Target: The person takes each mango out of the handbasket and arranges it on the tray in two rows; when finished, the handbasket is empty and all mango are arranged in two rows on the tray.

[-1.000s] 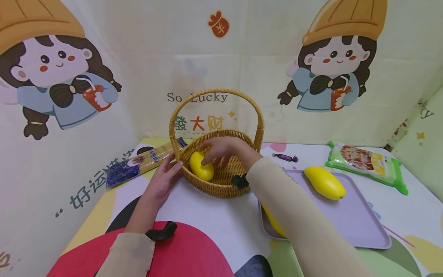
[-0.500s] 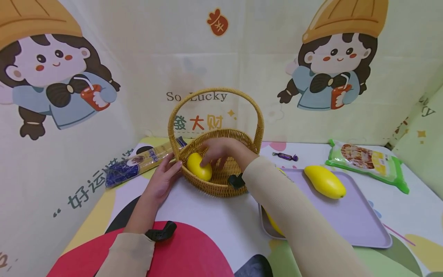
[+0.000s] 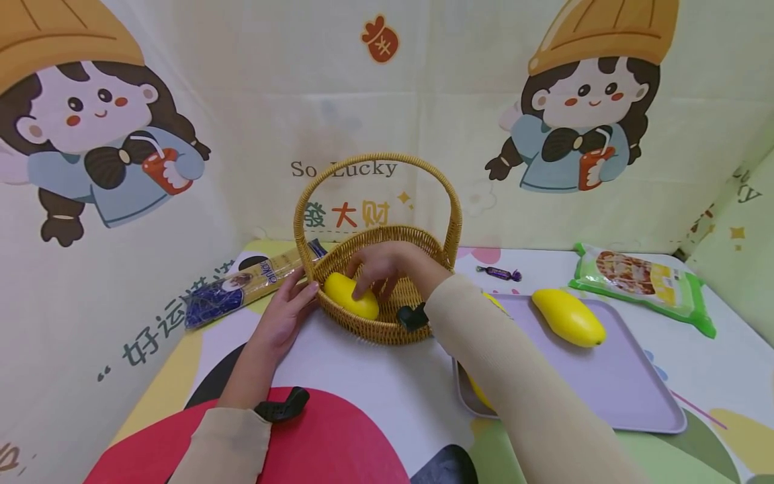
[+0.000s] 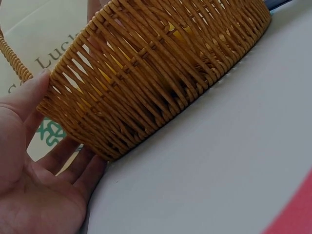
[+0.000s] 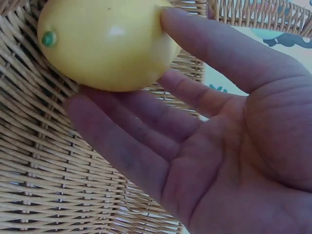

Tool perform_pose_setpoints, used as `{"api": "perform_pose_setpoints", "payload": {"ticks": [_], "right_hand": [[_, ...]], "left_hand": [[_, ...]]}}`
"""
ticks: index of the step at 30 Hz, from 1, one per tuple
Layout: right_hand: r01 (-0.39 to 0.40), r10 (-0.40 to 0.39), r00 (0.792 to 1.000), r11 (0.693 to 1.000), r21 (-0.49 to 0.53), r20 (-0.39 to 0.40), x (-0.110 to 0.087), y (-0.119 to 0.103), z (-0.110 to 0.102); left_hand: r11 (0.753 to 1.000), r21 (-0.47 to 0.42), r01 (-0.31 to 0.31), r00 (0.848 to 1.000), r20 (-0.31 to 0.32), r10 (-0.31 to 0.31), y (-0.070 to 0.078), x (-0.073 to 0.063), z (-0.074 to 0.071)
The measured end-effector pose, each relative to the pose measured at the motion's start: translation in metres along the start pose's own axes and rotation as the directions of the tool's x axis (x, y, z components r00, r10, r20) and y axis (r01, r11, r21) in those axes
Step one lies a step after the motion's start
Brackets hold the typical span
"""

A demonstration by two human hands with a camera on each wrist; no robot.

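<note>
In the head view a wicker basket (image 3: 377,329) with a tall arched handle stands mid-table. A yellow mango (image 3: 345,294) lies at its left inside. My right hand (image 3: 396,263) reaches in and holds this mango, thumb on one side and fingers along the other; the right wrist view shows the mango (image 5: 107,48) with its green stem end. My left hand (image 3: 284,319) steadies the basket's left side. The left wrist view has its thumb at the rim and its fairly straight fingers against the woven wall (image 4: 146,73).
On the right is a lilac tray (image 3: 605,390) bearing a mango (image 3: 568,318); my right sleeve partly hides more yellow fruit (image 3: 478,390). Behind it lie a purple-wrapped candy (image 3: 498,273) and a green-edged food bag (image 3: 643,286). A pasta packet (image 3: 242,286) lies left of the basket.
The mango in the basket has turned from nearly upright to lying slantwise along the front wall, with my right hand on it. My left hand stays at the basket.
</note>
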State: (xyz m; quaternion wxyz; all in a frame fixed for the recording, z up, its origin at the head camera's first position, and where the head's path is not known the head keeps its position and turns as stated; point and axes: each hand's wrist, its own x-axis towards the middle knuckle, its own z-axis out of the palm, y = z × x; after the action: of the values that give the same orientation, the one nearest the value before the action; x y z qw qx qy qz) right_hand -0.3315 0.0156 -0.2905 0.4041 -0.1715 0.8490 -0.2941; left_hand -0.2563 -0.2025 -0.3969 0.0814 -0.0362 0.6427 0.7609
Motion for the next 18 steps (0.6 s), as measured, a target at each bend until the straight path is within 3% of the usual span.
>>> {"api": "perform_pose_setpoints", "payload": {"ticks": [7, 14, 18], "right_hand": [[-0.046, 0.041, 0.997, 0.997, 0.066, 0.072, -0.0028, 0.0013, 0.001], [-0.011, 0.006, 0.995, 0.999, 0.044, 0.097, -0.0046, 0.0033, -0.0005], [0.009, -0.017, 0.995, 0.996, 0.084, 0.101, -0.0071, 0.0069, -0.0037]], "left_hand": [[1.0, 0.006, -0.001, 1.0, 0.004, 0.001, 0.0031, -0.0026, 0.0013], [1.0, 0.011, -0.004, 1.0, -0.003, 0.004, 0.0027, -0.0044, 0.0018], [1.0, 0.012, -0.008, 1.0, -0.007, 0.009, 0.0027, -0.005, 0.0016]]}}
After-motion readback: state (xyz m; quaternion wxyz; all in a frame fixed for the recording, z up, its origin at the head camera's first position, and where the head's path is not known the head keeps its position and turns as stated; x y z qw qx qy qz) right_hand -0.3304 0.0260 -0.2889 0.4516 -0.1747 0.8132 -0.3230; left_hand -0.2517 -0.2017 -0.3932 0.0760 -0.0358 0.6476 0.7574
